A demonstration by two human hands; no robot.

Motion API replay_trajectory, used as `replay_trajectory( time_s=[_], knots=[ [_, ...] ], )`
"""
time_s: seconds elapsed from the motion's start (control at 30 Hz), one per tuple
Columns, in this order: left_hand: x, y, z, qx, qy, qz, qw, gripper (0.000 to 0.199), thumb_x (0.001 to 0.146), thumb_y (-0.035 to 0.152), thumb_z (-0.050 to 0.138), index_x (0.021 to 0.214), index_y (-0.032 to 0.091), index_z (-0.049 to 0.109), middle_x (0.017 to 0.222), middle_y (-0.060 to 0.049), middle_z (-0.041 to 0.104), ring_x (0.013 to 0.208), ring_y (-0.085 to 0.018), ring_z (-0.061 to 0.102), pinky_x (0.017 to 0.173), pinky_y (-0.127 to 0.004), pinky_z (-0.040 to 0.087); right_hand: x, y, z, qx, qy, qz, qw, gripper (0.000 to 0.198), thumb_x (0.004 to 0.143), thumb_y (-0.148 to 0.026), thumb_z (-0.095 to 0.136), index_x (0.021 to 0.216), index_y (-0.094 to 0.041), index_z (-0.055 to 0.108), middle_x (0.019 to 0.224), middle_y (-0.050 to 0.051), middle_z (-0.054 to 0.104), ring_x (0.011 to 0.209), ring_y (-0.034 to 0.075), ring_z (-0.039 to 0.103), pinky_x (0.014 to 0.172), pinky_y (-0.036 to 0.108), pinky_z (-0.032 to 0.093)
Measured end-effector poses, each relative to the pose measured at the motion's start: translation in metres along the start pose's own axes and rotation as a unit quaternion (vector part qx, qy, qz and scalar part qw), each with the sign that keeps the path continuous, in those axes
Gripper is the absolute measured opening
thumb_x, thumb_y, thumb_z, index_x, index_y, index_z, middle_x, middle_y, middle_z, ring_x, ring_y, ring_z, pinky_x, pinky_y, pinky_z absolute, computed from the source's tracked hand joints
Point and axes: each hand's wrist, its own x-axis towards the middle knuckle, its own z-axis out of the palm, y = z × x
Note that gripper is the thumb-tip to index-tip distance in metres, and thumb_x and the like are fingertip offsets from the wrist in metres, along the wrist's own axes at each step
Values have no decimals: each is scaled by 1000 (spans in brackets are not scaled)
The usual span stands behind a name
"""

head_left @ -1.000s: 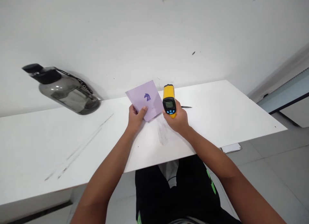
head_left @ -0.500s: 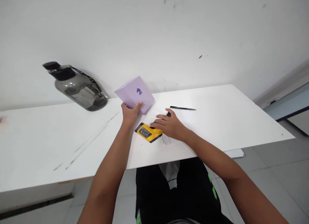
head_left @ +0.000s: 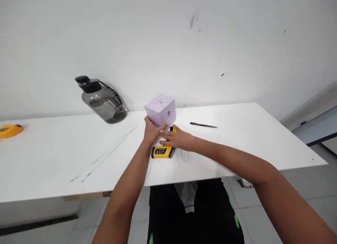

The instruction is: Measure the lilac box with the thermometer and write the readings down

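Note:
A lilac cube-shaped box (head_left: 159,110) stands near the wall, with a gold mark on top and a dark blue emblem on one side. My left hand (head_left: 154,131) holds its lower near corner, thumb across the front. Just below lies a yellow-and-black pistol-shaped infrared thermometer (head_left: 163,152), its dark panel facing up. My right hand (head_left: 179,137) is wrapped over the thermometer's handle, which it partly hides. The fingertips of both hands come close together between the box and the thermometer.
A grey translucent water bottle (head_left: 105,103) stands at the wall on the left. A black pen (head_left: 203,125) lies right of the box. Another yellow object (head_left: 10,131) sits at the far left of the white table (head_left: 250,138). Faint marks show beside my right wrist.
The box has turned and come down, so its top and two sides now show. The thermometer has swung round so its body lies level. My view has shifted left.

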Motion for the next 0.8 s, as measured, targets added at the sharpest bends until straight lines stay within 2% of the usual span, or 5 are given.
replay_trajectory(
  time_s=[0.17,0.33,0.47,0.63,0.8],
  knots=[
    [-1,-1,1,-22,-10,2,1000,99,51,46,89,127,25,31,138,-17,44,129,-32,47,108,-52,39,-52,24,-5,33,62,160,985,66,81,2,49,143,-20,44,154,15,41,145,29,34,108,52,42],
    [-4,6,5,19,45,-2,999,119,42,45,92,139,23,27,149,-23,31,147,-42,21,118,-61,17,-112,42,18,43,79,517,851,36,95,-26,46,124,-10,58,139,24,54,136,38,42,106,60,35],
    [-19,27,3,128,71,18,989,117,57,53,83,147,16,18,159,-27,12,151,-44,-3,117,-66,-8,-120,48,31,80,80,527,843,29,97,-21,35,99,-16,63,108,16,69,109,29,60,110,58,28],
    [-61,60,6,135,70,234,960,87,77,45,73,147,20,28,163,-19,12,152,-40,-1,119,-65,4,-121,47,14,129,256,575,766,24,97,-35,36,99,-20,55,83,7,65,68,21,58,77,40,47],
    [-126,59,35,179,-340,440,812,43,90,45,55,131,30,57,119,-8,69,116,-30,62,109,-51,40,-118,22,-3,128,420,490,753,32,89,-44,50,67,-25,38,69,2,50,64,18,49,62,33,44]
  ],
)
